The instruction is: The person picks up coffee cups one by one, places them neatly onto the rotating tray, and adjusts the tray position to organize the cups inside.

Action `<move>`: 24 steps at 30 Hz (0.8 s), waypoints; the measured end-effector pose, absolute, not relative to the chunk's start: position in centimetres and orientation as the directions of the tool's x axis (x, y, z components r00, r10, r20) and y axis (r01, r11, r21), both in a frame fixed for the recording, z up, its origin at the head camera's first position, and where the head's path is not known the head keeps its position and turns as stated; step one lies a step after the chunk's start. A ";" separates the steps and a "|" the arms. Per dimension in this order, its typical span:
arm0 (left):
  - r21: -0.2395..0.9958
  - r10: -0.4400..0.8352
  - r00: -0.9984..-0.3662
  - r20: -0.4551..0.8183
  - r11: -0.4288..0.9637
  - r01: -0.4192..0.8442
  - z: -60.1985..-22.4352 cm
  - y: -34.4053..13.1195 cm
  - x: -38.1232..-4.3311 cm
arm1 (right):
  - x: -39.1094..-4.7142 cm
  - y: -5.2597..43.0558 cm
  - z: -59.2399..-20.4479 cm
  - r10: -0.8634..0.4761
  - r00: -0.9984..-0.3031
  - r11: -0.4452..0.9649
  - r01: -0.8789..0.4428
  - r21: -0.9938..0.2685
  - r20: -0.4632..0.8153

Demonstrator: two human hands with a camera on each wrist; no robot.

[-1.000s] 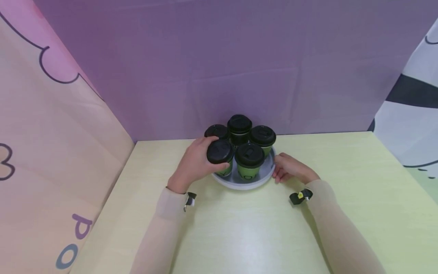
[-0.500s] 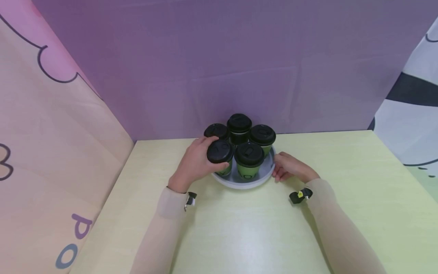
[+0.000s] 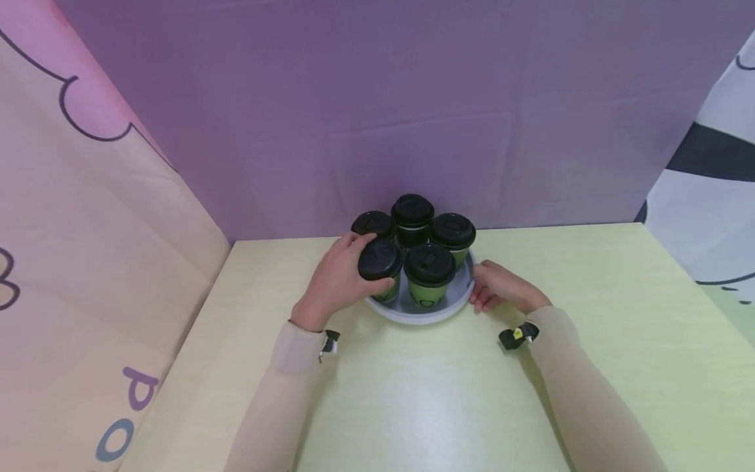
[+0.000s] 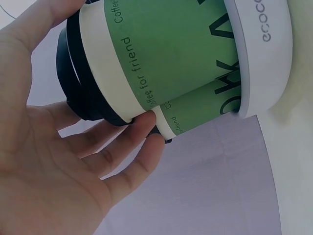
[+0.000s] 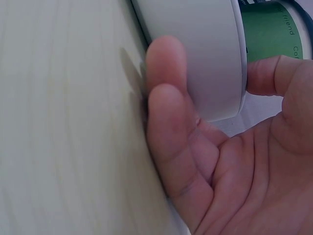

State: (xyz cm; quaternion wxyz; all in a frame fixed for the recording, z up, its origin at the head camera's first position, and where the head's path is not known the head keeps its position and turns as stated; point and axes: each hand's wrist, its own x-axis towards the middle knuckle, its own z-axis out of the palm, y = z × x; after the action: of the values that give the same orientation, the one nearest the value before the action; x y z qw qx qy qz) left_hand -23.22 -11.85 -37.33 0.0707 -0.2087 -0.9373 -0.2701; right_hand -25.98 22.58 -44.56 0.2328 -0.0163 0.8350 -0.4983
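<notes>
Several green paper coffee cups with black lids stand upright in a round, pale grey tray. My left hand grips the front-left cup near its lid, thumb on the near side and fingers around the back. In the left wrist view this cup shows a green sleeve with printed words, and its base is at the tray's wall. At the tray's right side, my right hand holds the rim. The right wrist view shows the thumb at the rim and curled fingers against the outer wall.
Beside the held cup is the front-right cup; others stand behind, including the rear cup. The tray rests on a pale yellow table near its back edge. A purple cloth rises behind, with printed cloths at the sides.
</notes>
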 end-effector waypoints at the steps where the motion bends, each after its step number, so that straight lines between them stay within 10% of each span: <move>1: 0.473 0.354 -0.903 0.244 0.770 0.429 -37.3 -11.9 -23.2 | -26.0 22.6 -44.6 -0.260 -0.891 0.503 0.204 -0.840 -0.372; 24: 0.456 0.360 -0.904 0.232 0.780 0.428 -37.3 -11.6 -23.1 | -25.8 22.5 -44.2 -0.279 -0.889 0.510 0.184 -0.840 -0.363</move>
State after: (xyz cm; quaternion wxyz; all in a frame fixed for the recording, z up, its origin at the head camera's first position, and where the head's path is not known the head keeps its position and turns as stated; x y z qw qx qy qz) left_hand -23.08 -11.61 -37.34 0.0663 -0.2092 -0.9412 -0.2569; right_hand -25.76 22.49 -44.23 0.2339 -0.0284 0.8368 -0.4943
